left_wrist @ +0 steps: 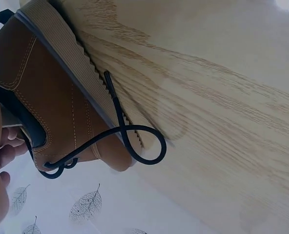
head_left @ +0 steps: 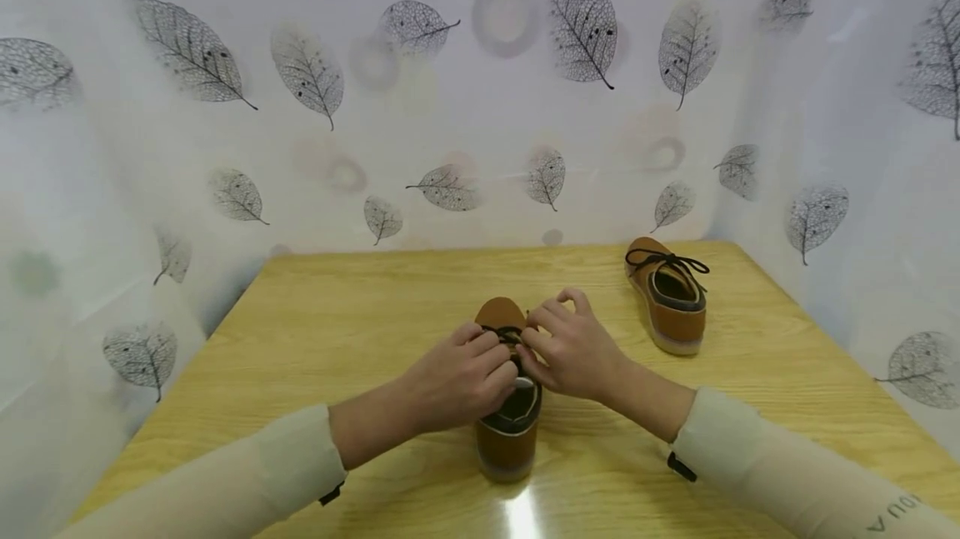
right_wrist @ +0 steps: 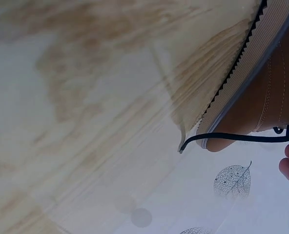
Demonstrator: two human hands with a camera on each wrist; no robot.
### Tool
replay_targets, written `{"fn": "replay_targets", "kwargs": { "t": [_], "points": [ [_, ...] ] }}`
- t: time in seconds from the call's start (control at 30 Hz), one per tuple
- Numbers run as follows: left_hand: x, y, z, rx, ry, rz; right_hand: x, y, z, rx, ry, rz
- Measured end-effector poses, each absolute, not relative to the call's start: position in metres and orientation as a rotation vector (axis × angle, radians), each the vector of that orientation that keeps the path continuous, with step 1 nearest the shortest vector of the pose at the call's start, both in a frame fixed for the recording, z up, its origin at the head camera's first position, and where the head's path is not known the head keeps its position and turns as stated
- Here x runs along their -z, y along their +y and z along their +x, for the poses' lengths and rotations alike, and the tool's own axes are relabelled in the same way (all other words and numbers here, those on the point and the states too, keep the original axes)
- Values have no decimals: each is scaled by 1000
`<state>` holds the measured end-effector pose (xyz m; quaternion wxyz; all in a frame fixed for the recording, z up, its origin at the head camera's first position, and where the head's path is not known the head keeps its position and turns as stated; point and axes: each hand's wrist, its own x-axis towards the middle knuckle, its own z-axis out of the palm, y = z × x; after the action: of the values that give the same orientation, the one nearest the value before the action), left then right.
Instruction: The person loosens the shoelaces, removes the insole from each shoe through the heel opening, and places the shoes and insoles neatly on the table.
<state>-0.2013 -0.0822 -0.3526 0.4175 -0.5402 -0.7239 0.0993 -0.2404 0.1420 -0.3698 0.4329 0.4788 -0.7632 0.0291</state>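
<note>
A brown leather shoe (head_left: pixel 507 443) with a dark collar stands on the table, toe pointing away, between the two hands. From the left, my left hand (head_left: pixel 468 376) reaches over its opening with curled fingers at the black shoelace (head_left: pixel 501 331). My right hand (head_left: pixel 570 347) pinches at the lacing from the right side. In the left wrist view a loose lace end (left_wrist: pixel 149 129) loops out beside the sole. Another lace end (right_wrist: pixel 232 137) sticks out past the toe in the right wrist view. Fingertip contact is mostly hidden.
A matching brown shoe (head_left: pixel 675 318), its black lace tied in a bow, stands at the back right of the wooden table (head_left: pixel 360 297). A white curtain (head_left: pixel 465 106) printed with grey leaves hangs behind and along both sides.
</note>
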Motion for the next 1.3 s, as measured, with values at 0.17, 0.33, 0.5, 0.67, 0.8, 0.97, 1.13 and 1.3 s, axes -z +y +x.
{"fn": "replay_targets", "kwargs": {
  "t": [0.17, 0.33, 0.5, 0.67, 0.8, 0.97, 1.13, 1.3],
  "points": [
    [351, -81, -203, -262, -1876, -1340, 373, 142, -242, -40, -1889, 1171],
    [350, -80, -202, -240, -1954, -1348, 376, 143, -242, -38, -1913, 1164],
    [350, -84, -205, -128, -1928, -1340, 378, 141, -243, -69, -1963, 1181],
    [343, -86, -208, -89, -1879, -1351, 380, 140, -244, -105, -2002, 1209],
    [339, -86, -210, -85, -1853, -1371, 382, 144, -241, -128, -2040, 1219],
    [328, -87, -210, -30, -1789, -1359, 382, 147, -241, -148, -2039, 1229],
    [317, -88, -206, 4, -1728, -1344, 387, 149, -238, -190, -2005, 1255],
    [302, -92, -201, 78, -1720, -1336, 384, 141, -240, -210, -1986, 1245]
  ]
}}
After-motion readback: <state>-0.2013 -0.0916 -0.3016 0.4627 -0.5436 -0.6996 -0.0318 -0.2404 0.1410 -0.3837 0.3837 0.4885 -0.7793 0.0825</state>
